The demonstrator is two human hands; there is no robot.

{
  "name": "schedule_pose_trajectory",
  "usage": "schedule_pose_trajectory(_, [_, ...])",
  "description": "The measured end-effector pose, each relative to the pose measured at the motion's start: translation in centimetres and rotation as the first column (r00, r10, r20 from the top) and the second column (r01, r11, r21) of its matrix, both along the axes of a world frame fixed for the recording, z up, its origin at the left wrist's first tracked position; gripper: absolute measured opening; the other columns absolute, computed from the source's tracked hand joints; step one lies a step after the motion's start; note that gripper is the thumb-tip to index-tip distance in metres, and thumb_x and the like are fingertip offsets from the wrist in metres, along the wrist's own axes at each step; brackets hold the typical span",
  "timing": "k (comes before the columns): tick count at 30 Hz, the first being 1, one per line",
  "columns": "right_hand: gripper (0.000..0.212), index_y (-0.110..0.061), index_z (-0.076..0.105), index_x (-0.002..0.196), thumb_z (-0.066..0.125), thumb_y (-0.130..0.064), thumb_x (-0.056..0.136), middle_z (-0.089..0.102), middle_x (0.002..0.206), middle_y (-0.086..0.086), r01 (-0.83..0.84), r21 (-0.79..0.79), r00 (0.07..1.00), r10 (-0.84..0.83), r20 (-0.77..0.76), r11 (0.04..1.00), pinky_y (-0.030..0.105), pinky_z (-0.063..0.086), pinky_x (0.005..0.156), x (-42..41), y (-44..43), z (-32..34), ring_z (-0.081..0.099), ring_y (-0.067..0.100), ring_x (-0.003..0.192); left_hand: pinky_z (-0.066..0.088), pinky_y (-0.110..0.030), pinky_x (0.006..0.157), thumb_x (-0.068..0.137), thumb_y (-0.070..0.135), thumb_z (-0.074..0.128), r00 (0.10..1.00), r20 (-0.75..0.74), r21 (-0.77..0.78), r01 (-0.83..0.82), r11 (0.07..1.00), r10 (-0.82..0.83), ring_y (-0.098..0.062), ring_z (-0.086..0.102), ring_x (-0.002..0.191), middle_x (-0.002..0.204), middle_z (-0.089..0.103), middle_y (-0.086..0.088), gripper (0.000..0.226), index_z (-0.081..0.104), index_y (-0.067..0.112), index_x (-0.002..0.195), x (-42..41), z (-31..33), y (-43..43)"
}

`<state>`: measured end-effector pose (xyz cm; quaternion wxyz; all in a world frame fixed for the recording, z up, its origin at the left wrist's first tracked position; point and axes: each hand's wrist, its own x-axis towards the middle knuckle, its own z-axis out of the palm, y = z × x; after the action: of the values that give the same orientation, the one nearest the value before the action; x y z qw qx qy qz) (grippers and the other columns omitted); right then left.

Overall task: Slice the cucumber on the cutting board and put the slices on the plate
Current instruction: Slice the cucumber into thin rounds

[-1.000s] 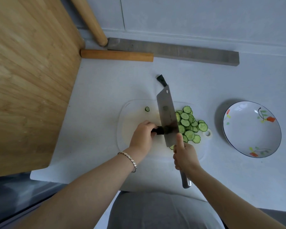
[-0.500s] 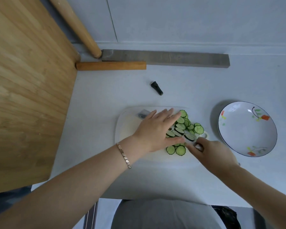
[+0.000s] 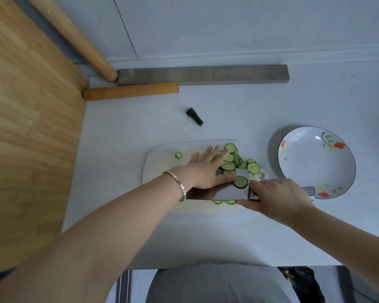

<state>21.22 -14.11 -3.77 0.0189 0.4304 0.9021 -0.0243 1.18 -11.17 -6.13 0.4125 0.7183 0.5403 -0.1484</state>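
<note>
In the head view, the cucumber slices [image 3: 234, 162] lie flat and overlapping on the right half of the cutting board [image 3: 160, 171]. The heap runs from the board's far edge toward its near edge. The left hand [image 3: 206, 169], fingers straight, presses them toward the knife [image 3: 221, 192]. The knife lies flat along the board, its handle gripped by the right hand [image 3: 278, 193]. Thin and wet, the slices probably slip, so scooping suits them better than pinching.

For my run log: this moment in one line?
left hand flat on green cucumber slices | right hand grips steel cleaver, blade flat over white cutting board | white flowered plate holds no slices
</note>
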Motion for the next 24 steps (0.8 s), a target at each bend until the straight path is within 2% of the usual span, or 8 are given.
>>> schedule_pose_trajectory(3, [0.049, -0.019, 0.03, 0.054, 0.036, -0.062, 0.075, 0.04, 0.033, -0.002, -0.069, 0.041, 0.993, 0.072, -0.093, 0.997, 0.018, 0.018, 0.038, 0.2, -0.3, -0.5, 0.042, 0.019, 0.024, -0.007, -0.045, 0.116, 0.085, 0.067, 0.027, 0.999, -0.003, -0.002, -0.048, 0.999, 0.048, -0.015, -0.019, 0.141, 0.154, -0.019, 0.002, 0.078, -0.015, 0.032, 0.141, 0.1, -0.7, 1.0])
schedule_pose_trajectory(8, [0.072, -0.014, 0.045, 0.048, 0.018, -0.067, 0.089, 0.04, 0.034, -0.002, -0.047, 0.044, 0.988, 0.053, -0.146, 0.998, 0.019, 0.017, 0.039, 0.7, -0.1, -0.7, 0.042, 0.017, 0.025, -0.004, -0.043, 0.117, 0.09, 0.058, 0.029, 0.985, 0.06, 0.173, -0.172, 0.97, 0.164, -0.015, -0.012, 0.142, 0.155, -0.011, -0.002, 0.075, -0.009, 0.023, 0.144, 0.3, -0.4, 1.7])
schedule_pose_trajectory(11, [0.061, -0.011, 0.049, 0.05, 0.035, -0.062, 0.08, 0.043, 0.034, 0.0, -0.052, 0.049, 0.986, 0.059, -0.156, 0.997, 0.02, 0.019, 0.038, 0.9, 0.2, -0.7, 0.043, 0.018, 0.024, -0.006, -0.039, 0.117, 0.085, 0.062, 0.038, 0.978, 0.202, 0.182, -0.08, 0.98, 0.043, -0.011, -0.014, 0.141, 0.155, -0.011, 0.002, 0.085, -0.007, 0.021, 0.145, 1.5, 0.6, 0.7])
schedule_pose_trajectory(14, [0.055, -0.011, 0.049, 0.05, 0.04, -0.059, 0.075, 0.044, 0.035, 0.001, -0.065, 0.048, 0.985, 0.072, -0.156, 0.997, 0.021, 0.019, 0.037, 0.7, 0.3, -0.4, 0.043, 0.018, 0.025, -0.008, -0.038, 0.117, 0.082, 0.064, 0.041, 0.984, 0.155, 0.195, 0.052, 0.979, -0.083, -0.01, -0.018, 0.14, 0.155, -0.014, 0.004, 0.089, -0.009, 0.023, 0.144, 2.1, 0.6, 0.0])
schedule_pose_trajectory(17, [0.058, -0.015, 0.043, 0.05, 0.035, -0.064, 0.079, 0.043, 0.035, 0.0, -0.078, 0.053, 0.986, 0.085, -0.145, 0.996, 0.021, 0.02, 0.036, 0.8, 0.2, -0.5, 0.043, 0.02, 0.025, -0.006, -0.043, 0.117, 0.084, 0.065, 0.037, 0.994, 0.11, 0.172, -0.001, 0.985, -0.018, -0.012, -0.017, 0.141, 0.155, -0.014, 0.004, 0.085, -0.009, 0.025, 0.144, 1.6, -0.1, 0.7])
schedule_pose_trajectory(19, [0.068, -0.015, 0.041, 0.049, 0.022, -0.067, 0.089, 0.041, 0.035, -0.001, -0.072, 0.056, 0.984, 0.08, -0.158, 0.996, 0.022, 0.02, 0.035, 0.9, -0.1, -0.7, 0.042, 0.02, 0.026, -0.005, -0.046, 0.117, 0.086, 0.063, 0.035, 0.998, 0.056, 0.14, -0.046, 0.989, 0.038, -0.013, -0.015, 0.141, 0.155, -0.013, 0.002, 0.081, -0.009, 0.027, 0.144, 1.0, -0.6, 1.3])
schedule_pose_trajectory(22, [0.077, -0.013, 0.046, 0.049, 0.01, -0.067, 0.091, 0.041, 0.035, 0.0, -0.076, 0.041, 0.986, 0.082, -0.142, 0.996, 0.022, 0.022, 0.034, 1.1, -0.5, -0.8, 0.043, 0.019, 0.026, -0.003, -0.046, 0.117, 0.092, 0.046, 0.037, 0.994, -0.028, 0.14, -0.097, 0.985, 0.102, -0.015, -0.012, 0.142, 0.155, -0.012, -0.001, 0.07, -0.006, 0.025, 0.144, 0.3, -1.1, 1.7])
schedule_pose_trajectory(24, [0.077, -0.014, 0.046, 0.049, 0.01, -0.067, 0.091, 0.041, 0.035, 0.0, -0.081, 0.053, 0.988, 0.087, -0.125, 0.995, 0.021, 0.022, 0.034, 1.3, -0.5, -0.6, 0.042, 0.018, 0.025, 0.001, -0.045, 0.117, 0.095, 0.034, 0.035, 0.984, 0.005, 0.19, -0.176, 0.966, 0.178, -0.017, -0.006, 0.143, 0.156, -0.004, -0.004, 0.061, 0.003, 0.019, 0.145, 0.2, -1.0, 1.7])
